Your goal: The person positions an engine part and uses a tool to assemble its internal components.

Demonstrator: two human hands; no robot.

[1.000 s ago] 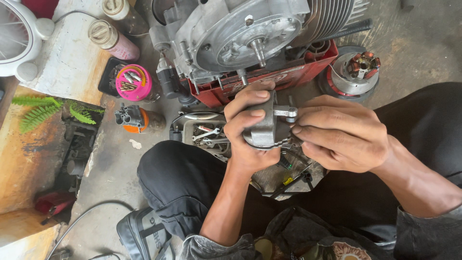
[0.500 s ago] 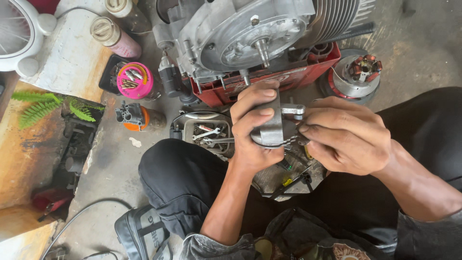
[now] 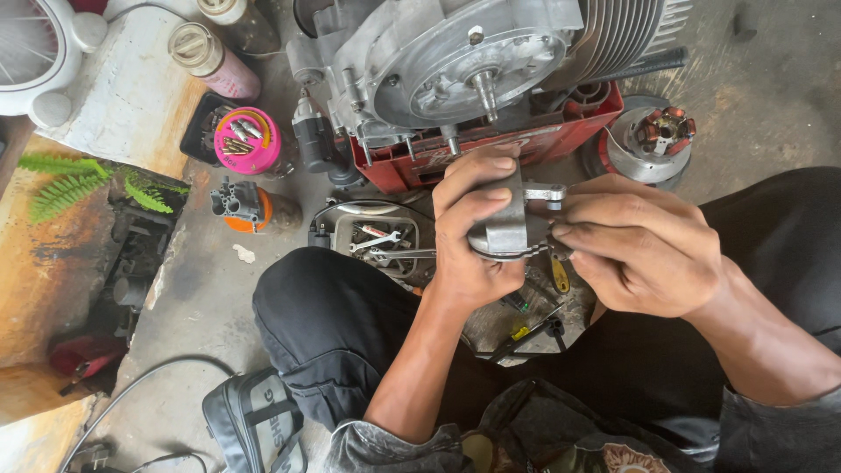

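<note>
Your left hand (image 3: 473, 232) is wrapped tight round a small grey metal part (image 3: 506, 229). Fingers curl over its top, thumb is on the left side. You hold it up in the air, in the middle of the scene, just near of the big engine (image 3: 464, 66) & above your lap.

The part is dull silver, chunky & rounded at the bottom edge. A thin metal arm (image 3: 547, 193) sticks out on its right side near the top. Most of the part is hidden by your fingers, so can't tell its full shape.

Your right hand (image 3: 644, 250) is closed too, fingertips pinched in at the right side of the part, touching it. Can't tell what the tips grip, too small.

The engine sits far of your hands on a red crate (image 3: 596, 131). It's grey w/ a round cover, a shaft poking out & cooling fins on the right. A round metal piece w/ copper coils (image 3: 657, 140) lies right of the crate.

Under your hands is a tray of tools (image 3: 385, 241) w/ small wrenches. Left of that stands an orange & grey thing (image 3: 245, 208), a pink round tub (image 3: 248, 140) w/ bits on top, and a spray can (image 3: 210, 60) lying far left. A black bag (image 3: 254, 425) lies near your left knee.
</note>
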